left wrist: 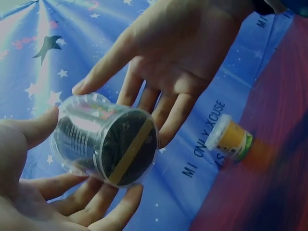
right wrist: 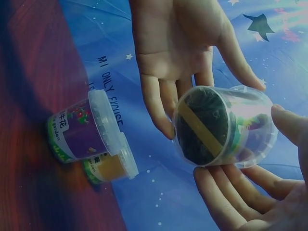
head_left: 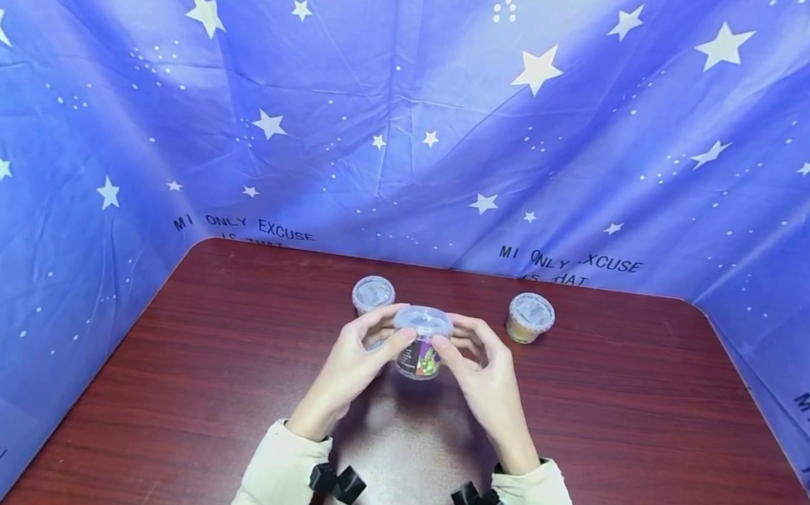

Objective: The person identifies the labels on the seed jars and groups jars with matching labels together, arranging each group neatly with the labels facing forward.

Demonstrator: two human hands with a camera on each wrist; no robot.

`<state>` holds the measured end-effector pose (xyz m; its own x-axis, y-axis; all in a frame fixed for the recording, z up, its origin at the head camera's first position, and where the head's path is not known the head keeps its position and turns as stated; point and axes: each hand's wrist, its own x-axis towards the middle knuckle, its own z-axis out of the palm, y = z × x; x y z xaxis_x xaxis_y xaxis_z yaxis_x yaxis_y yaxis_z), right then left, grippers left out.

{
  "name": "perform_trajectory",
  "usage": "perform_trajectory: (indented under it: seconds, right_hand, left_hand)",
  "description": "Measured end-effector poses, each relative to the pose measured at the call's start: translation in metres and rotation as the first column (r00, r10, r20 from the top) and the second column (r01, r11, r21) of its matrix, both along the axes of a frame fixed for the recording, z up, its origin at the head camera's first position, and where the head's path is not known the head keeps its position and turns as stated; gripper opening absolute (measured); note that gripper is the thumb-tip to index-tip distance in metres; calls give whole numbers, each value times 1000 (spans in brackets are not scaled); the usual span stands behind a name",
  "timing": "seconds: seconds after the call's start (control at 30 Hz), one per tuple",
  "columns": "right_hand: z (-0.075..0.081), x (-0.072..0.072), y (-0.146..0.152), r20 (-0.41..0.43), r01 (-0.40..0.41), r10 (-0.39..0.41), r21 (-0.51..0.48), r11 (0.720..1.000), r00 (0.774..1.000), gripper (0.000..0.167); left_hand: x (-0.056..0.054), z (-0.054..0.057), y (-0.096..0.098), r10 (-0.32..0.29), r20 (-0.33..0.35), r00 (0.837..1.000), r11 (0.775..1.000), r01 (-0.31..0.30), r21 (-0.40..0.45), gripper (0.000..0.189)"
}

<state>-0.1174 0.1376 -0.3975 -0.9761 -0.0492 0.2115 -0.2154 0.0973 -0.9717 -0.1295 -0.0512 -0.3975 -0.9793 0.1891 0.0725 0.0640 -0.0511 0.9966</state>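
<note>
Above the middle of the table, both hands hold one small clear plastic tub (head_left: 419,354) with a clear lid. Its label is dark on one side and purple with a green picture on the other. My left hand (head_left: 355,359) grips it from the left and my right hand (head_left: 485,370) from the right, thumbs on the near side. In both wrist views the tub's base (left wrist: 130,147) shows dark contents and a tan strip across it. The left fingers (right wrist: 159,98) and right fingers (left wrist: 171,108) reach along its far side.
Behind the left hand stands a lidded tub (head_left: 374,292), with a purple-labelled tub (right wrist: 79,127) nearer, mostly hidden in the head view. An orange-labelled tub (head_left: 531,318) is at the back right. A blue star-print cloth (head_left: 420,121) borders the dark red table (head_left: 653,447).
</note>
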Motion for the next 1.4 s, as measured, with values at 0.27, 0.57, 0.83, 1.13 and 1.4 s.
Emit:
perform_trajectory:
  seconds: [0.27,0.57,0.83,1.13,1.4]
  right_hand:
    - [0,-2,5,11,-88,88,-3,996,996,36]
    - [0,0,5,45,-142,141,7,990,989,40]
    - [0,-1,-1,16,-58,58,9,998,998,40]
    - [-2,0,-4,6,-7,7,37,999,1000,41]
    - [-1,1,-3,7,-30,30,42,999,1000,42]
  left_hand:
    - [-3,-1,-7,-69,37,997,996,67,50,43]
    - [-2,-2,-4,-128,76,989,988,119,102,46]
    - [-1,-2,-1,-57,46,997,998,56,10,47]
    - [0,0,4,-13,10,1000,1000,14,-19,45]
    - [-1,0,0,-18,-1,1000,999,18,-27,47]
